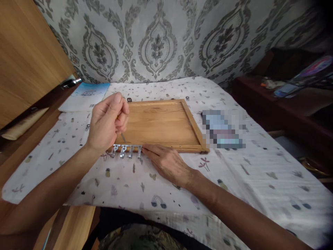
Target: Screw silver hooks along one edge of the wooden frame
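- Four silver hooks hang from one metal hook rail (127, 146), located along the near edge of the wooden framed panel (161, 121), left of its middle.
- Left hand (108, 119): closed in a fist around a slim screwdriver (123, 137). The shaft projects below the fist towards the rail; the handle is mostly hidden. Tip contact cannot be told.
- Right hand (169, 163): palm down, fingers extended at the right end of the rail. Whether it pinches or only presses cannot be told.
- Obstruction: the left fist and wrist cover the panel's left side—including its far left corner.
- Panel support: patterned tablecloth (125, 194), lying beneath it.
- Right of the panel: a pixelated, phone-shaped object (221, 128), near but apart.
- Far left: a blue-and-white booklet (85, 93), beyond the left forearm.
- Left border: upright wood-grain board (28, 45).
- Right border: dark maroon furniture (249, 92) bearing assorted items—blurred.
- Behind: damask-patterned backdrop (156, 45).
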{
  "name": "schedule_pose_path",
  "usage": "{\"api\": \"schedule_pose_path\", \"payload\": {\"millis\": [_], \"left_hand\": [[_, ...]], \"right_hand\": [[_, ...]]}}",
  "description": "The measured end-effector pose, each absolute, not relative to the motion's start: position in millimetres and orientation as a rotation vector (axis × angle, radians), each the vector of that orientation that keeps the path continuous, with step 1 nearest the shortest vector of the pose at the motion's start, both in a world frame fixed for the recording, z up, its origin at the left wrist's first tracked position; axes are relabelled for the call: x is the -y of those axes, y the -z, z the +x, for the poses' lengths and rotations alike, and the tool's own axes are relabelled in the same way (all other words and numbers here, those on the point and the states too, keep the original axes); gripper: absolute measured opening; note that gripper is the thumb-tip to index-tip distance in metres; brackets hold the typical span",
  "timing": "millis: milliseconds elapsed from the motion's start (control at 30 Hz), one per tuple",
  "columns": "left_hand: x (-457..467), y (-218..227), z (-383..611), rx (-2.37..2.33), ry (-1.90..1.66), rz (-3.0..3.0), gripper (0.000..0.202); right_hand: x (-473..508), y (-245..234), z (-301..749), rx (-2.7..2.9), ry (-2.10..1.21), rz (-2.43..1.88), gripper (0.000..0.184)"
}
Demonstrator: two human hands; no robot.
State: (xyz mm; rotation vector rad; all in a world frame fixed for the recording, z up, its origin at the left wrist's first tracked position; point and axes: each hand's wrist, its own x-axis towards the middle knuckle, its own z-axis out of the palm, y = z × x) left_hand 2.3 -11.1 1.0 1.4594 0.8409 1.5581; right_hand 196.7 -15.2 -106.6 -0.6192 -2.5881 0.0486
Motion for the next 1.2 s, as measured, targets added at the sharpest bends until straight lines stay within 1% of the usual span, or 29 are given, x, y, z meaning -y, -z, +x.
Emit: {"api": "schedule_pose_path", "payload": {"millis": [167, 300, 467, 600, 767, 867, 933, 1200], "left_hand": [[1.6, 0.4, -16.0, -0.911, -1.605, 1.424, 0.044], [-4.5, 6.4, -25.9, -0.944, -1.669, 1.355, 0.041], [-8.7, 14.8, -31.3, -1.035, -1.85, 1.139, 0.037], [-14.4, 21.5, -42.8, -1.011, -1.996, 0.953, 0.032], [-16.1, 33.1, -66.1, -0.985, -2.176, 1.01, 0.021], [-10.9, 42.2, -77.7, -0.989, -2.167, 1.101, 0.011], [-5.3, 47.9, -83.5, -0.997, -2.132, 1.152, 0.009], [17.3, 61.4, -90.6, -1.125, -2.005, 1.31, 0.011]], "right_hand": [[15.7, 107.2, 196.8, 2.572, -0.041, -0.623, 0.032], [15.6, 108.8, 196.6, 2.554, -0.055, -0.61, 0.034], [14.8, 110.7, 196.9, 2.522, -0.014, -0.587, 0.031], [15.0, 108.8, 197.7, 2.522, 0.009, -0.565, 0.032], [14.3, 108.5, 198.2, 2.524, -0.003, -0.554, 0.034], [13.8, 109.7, 198.3, 2.52, -0.002, -0.546, 0.035], [13.7, 110.1, 198.2, 2.523, 0.0, -0.552, 0.035], [14.7, 109.5, 197.9, 2.544, -0.001, -0.57, 0.035]]}}
